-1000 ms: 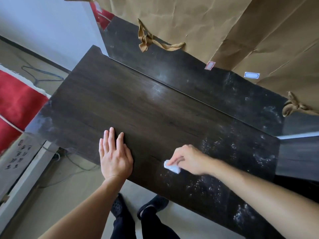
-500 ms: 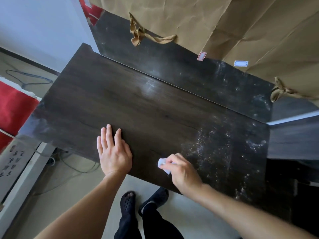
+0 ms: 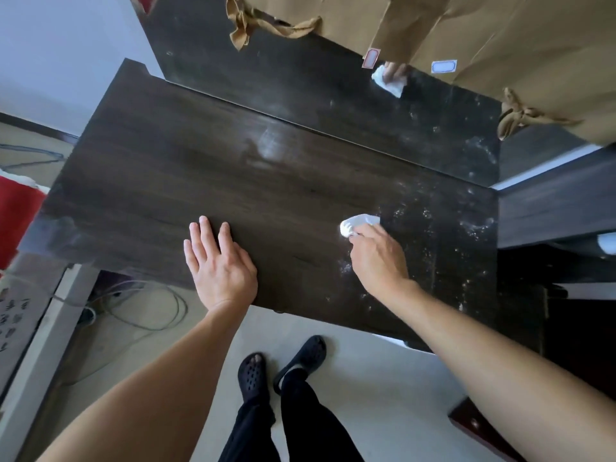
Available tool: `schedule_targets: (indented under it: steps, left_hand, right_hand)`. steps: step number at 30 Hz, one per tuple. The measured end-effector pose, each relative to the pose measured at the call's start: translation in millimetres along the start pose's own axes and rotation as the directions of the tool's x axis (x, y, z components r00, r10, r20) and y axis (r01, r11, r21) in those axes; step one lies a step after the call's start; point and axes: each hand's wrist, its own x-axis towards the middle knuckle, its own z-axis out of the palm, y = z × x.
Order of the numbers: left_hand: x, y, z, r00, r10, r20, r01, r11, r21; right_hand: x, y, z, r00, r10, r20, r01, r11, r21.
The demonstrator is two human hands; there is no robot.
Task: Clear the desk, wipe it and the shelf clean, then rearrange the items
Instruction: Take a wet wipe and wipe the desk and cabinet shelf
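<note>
Crumpled brown paper (image 3: 500,28) covers the wall; cables (image 3: 150,311) lie on the floor (image 3: 366,378).

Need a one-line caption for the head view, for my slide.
Right hand presses a white cloth on the speckled right side of the dark desk; left hand rests flat.

I see the desk (image 3: 233,181) right in front of the person. The left hand (image 3: 220,268) lies flat on it near the front edge. The right hand (image 3: 376,258) is on the desk too, well apart to the right, and holds a wipe (image 3: 358,223) on the top, on the far side of the fingers. Behind the desk is a board (image 3: 300,78), and paper (image 3: 500,35) hangs over it. On the floor, wires (image 3: 146,308) lie under the desk on the left. The shoes (image 3: 251,375) are in front of it.
</note>
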Motion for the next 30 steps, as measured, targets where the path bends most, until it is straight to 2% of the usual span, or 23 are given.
schedule_targets:
  steps: [3,4,6,8,10,13,16,18,20,22,24,25,27,28,29,30]
  left_hand:
    - [0,-1,-1,1.000,0.006,0.005,-0.006,1.000,-0.012]
    - [1,-1,-1,1.000,0.002,0.002,-0.002,1.000,-0.017]
    - [0,-1,-1,1.000,0.000,-0.005,0.000,1.000,-0.024]
    - [0,-1,-1,1.000,0.001,-0.005,-0.001,1.000,-0.031]
    - [0,-1,0,1.000,0.002,-0.009,-0.002,1.000,-0.028]
    - [0,-2,1,1.000,-0.002,-0.004,0.002,1.000,-0.012]
    - [0,-1,1,1.000,0.011,-0.009,-0.011,1.000,-0.005]
    - [0,-1,1,1.000,0.017,-0.017,-0.017,1.000,0.000]
    - [0,-1,0,1.000,0.012,-0.007,-0.012,1.000,-0.003]
    - [0,-1,-1,1.000,0.013,0.004,-0.013,1.000,-0.002]
    - [0,0,-1,1.000,0.010,0.012,-0.010,1.000,-0.002]
    - [0,-1,-1,1.000,0.008,0.015,-0.008,1.000,-0.004]
    - [0,-1,-1,1.000,0.005,0.008,-0.005,1.000,0.000]
    - [1,-1,-1,1.000,0.002,0.007,-0.003,1.000,0.003]
    - [1,0,-1,1.000,0.002,0.008,-0.002,1.000,0.003]
    - [1,0,-1,1.000,0.003,0.006,-0.003,1.000,0.004]
  right_hand:
    - [-67,-11,9,0.994,-0.110,-0.016,0.110,0.970,0.218]
    - [-86,-14,11,0.991,-0.124,0.039,0.108,0.952,0.287]
    - [-105,-20,3,0.975,-0.105,0.195,0.011,0.902,0.431]
    - [-95,-19,-6,0.961,-0.043,0.272,-0.108,0.851,0.513]
    - [-59,-12,-15,0.977,0.089,0.193,-0.176,0.845,0.505]
    - [14,3,-19,0.976,0.220,-0.002,-0.205,0.911,0.357]
    - [56,7,-4,0.953,0.303,0.006,-0.292,0.914,0.281]
    - [48,-6,9,0.950,0.313,-0.024,-0.295,0.916,0.274]
    - [7,-25,17,0.980,0.191,-0.049,-0.166,0.932,0.324]
    - [-48,-39,18,0.999,0.041,-0.020,-0.030,0.920,0.391]
    - [-92,-43,10,0.987,-0.065,0.148,-0.009,0.893,0.450]
    - [-99,-42,3,0.958,-0.094,0.270,-0.042,0.888,0.458]
    - [-80,-33,-11,0.850,-0.144,0.507,-0.110,0.893,0.437]
    - [-59,-28,-16,0.831,-0.150,0.536,-0.124,0.889,0.440]
    - [-37,-24,-17,0.861,-0.114,0.495,-0.146,0.877,0.457]
    - [-11,-19,-17,0.910,-0.013,0.414,-0.195,0.868,0.456]
